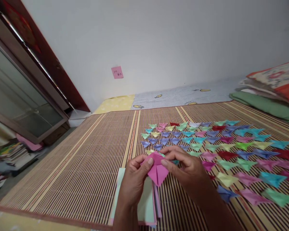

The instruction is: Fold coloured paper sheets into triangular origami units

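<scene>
A bright pink sheet of origami paper (158, 175), folded into a kite-like diamond with a centre seam, is held up between both hands. My left hand (134, 179) pinches its left edge, thumb on the front face. On the opposite side, my right hand (186, 168) grips the upper right edge between thumb and fingers. Below the hands lies a stack of coloured paper sheets (145, 205), pale green on top, partly covered by my left forearm. Rows of small folded paper pieces (227, 155) in many colours spread over the mat behind and to the right.
A striped bamboo mat (86, 166) covers the bed. Folded bedding and a pillow (276, 77) are piled at the right. A pink note (117, 72) is stuck on the white wall. At the left stand a glass-panelled door (26, 96) and a pile of books (12, 152).
</scene>
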### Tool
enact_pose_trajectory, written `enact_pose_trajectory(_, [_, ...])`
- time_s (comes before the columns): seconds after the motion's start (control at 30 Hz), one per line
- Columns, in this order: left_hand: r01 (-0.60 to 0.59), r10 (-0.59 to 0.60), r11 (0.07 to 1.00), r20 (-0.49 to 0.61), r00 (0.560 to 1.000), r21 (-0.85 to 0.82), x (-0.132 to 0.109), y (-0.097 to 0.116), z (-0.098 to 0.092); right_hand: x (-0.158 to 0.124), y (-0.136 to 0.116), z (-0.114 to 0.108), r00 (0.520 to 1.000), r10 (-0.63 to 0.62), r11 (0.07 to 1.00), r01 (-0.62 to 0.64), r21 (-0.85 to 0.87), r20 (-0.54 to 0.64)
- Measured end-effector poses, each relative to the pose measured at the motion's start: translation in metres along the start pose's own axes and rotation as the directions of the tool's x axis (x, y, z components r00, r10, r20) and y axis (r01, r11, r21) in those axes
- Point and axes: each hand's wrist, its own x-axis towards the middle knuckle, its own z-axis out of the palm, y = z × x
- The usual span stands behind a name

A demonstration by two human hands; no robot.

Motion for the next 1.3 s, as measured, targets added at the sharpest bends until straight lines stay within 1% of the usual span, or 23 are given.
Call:
enact_pose_trajectory(0.07, [-0.014, 0.014, 0.997, -0.002, 1.0, 0.07, -0.0008, 0.0004, -0.0004, -0.0001, -0.0002, 0.001, 1.0, -0.01, 1.0, 0.01, -0.021, -0.004])
enact_pose_trajectory(0.13, [-0.017, 0.018, 0.994, -0.001, 1.0, 0.106, -0.0011, 0.0007, -0.0001, 0.0002, -0.0009, 0.002, 1.0, -0.017, 0.999, 0.016, -0.041, -0.009])
enact_pose_trajectory(0.23, [-0.002, 0.001, 0.994, 0.008, 1.0, 0.112, -0.0007, 0.0001, 0.0017, 0.0012, -0.0026, 0.0043, 0.999, -0.028, 0.997, 0.024, -0.073, -0.043])
enact_pose_trajectory(0.33, [0.003, -0.001, 0.993, -0.012, 1.0, 0.12, -0.0004, -0.0007, 0.0041, 0.002, -0.0042, 0.0066, 0.997, -0.041, 0.995, 0.036, -0.09, -0.062])
enact_pose_trajectory(0.47, [-0.009, 0.017, 0.989, -0.059, 0.998, 0.146, -0.0016, 0.0014, 0.006, 0.0024, -0.0048, 0.0064, 0.997, -0.052, 0.995, 0.046, -0.086, -0.065])
enact_pose_trajectory(0.57, [-0.008, 0.02, 0.987, -0.074, 0.997, 0.161, -0.0028, 0.0031, 0.0063, 0.0026, -0.0039, 0.0039, 0.996, -0.085, 0.993, 0.082, -0.087, -0.037])
enact_pose_trajectory(0.67, [0.002, 0.008, 0.984, -0.052, 0.999, 0.179, -0.0035, 0.0026, 0.0062, 0.0027, -0.0034, 0.0025, 0.994, -0.11, 0.989, 0.109, -0.097, -0.007])
enact_pose_trajectory(0.83, [0.022, -0.017, 0.975, -0.027, 1.0, 0.222, -0.0045, -0.0006, 0.0063, 0.002, -0.0033, 0.0045, 0.996, -0.08, 0.993, 0.076, -0.089, -0.047])
enact_pose_trajectory(0.97, [0.025, -0.016, 0.974, -0.04, 0.999, 0.223, -0.0047, -0.0009, 0.006, 0.0012, -0.0003, 0.0034, 0.998, -0.045, 0.995, 0.041, -0.093, -0.049])
enact_pose_trajectory(1.1, [0.031, -0.025, 0.975, -0.03, 0.999, 0.222, -0.0057, 0.0005, 0.0064, 0.0015, -0.0007, 0.0006, 0.995, -0.068, 0.99, 0.057, -0.132, -0.075])
enact_pose_trajectory(1.17, [0.028, -0.025, 0.974, -0.015, 1.0, 0.223, -0.0067, 0.0007, 0.0071, 0.002, -0.003, 0.0003, 0.995, -0.079, 0.989, 0.07, -0.133, -0.064])
enact_pose_trajectory(1.3, [0.02, -0.021, 0.969, 0.0, 1.0, 0.244, -0.0075, 0.0005, 0.0086, 0.002, -0.0075, 0.0027, 0.996, -0.086, 0.989, 0.085, -0.118, -0.002])
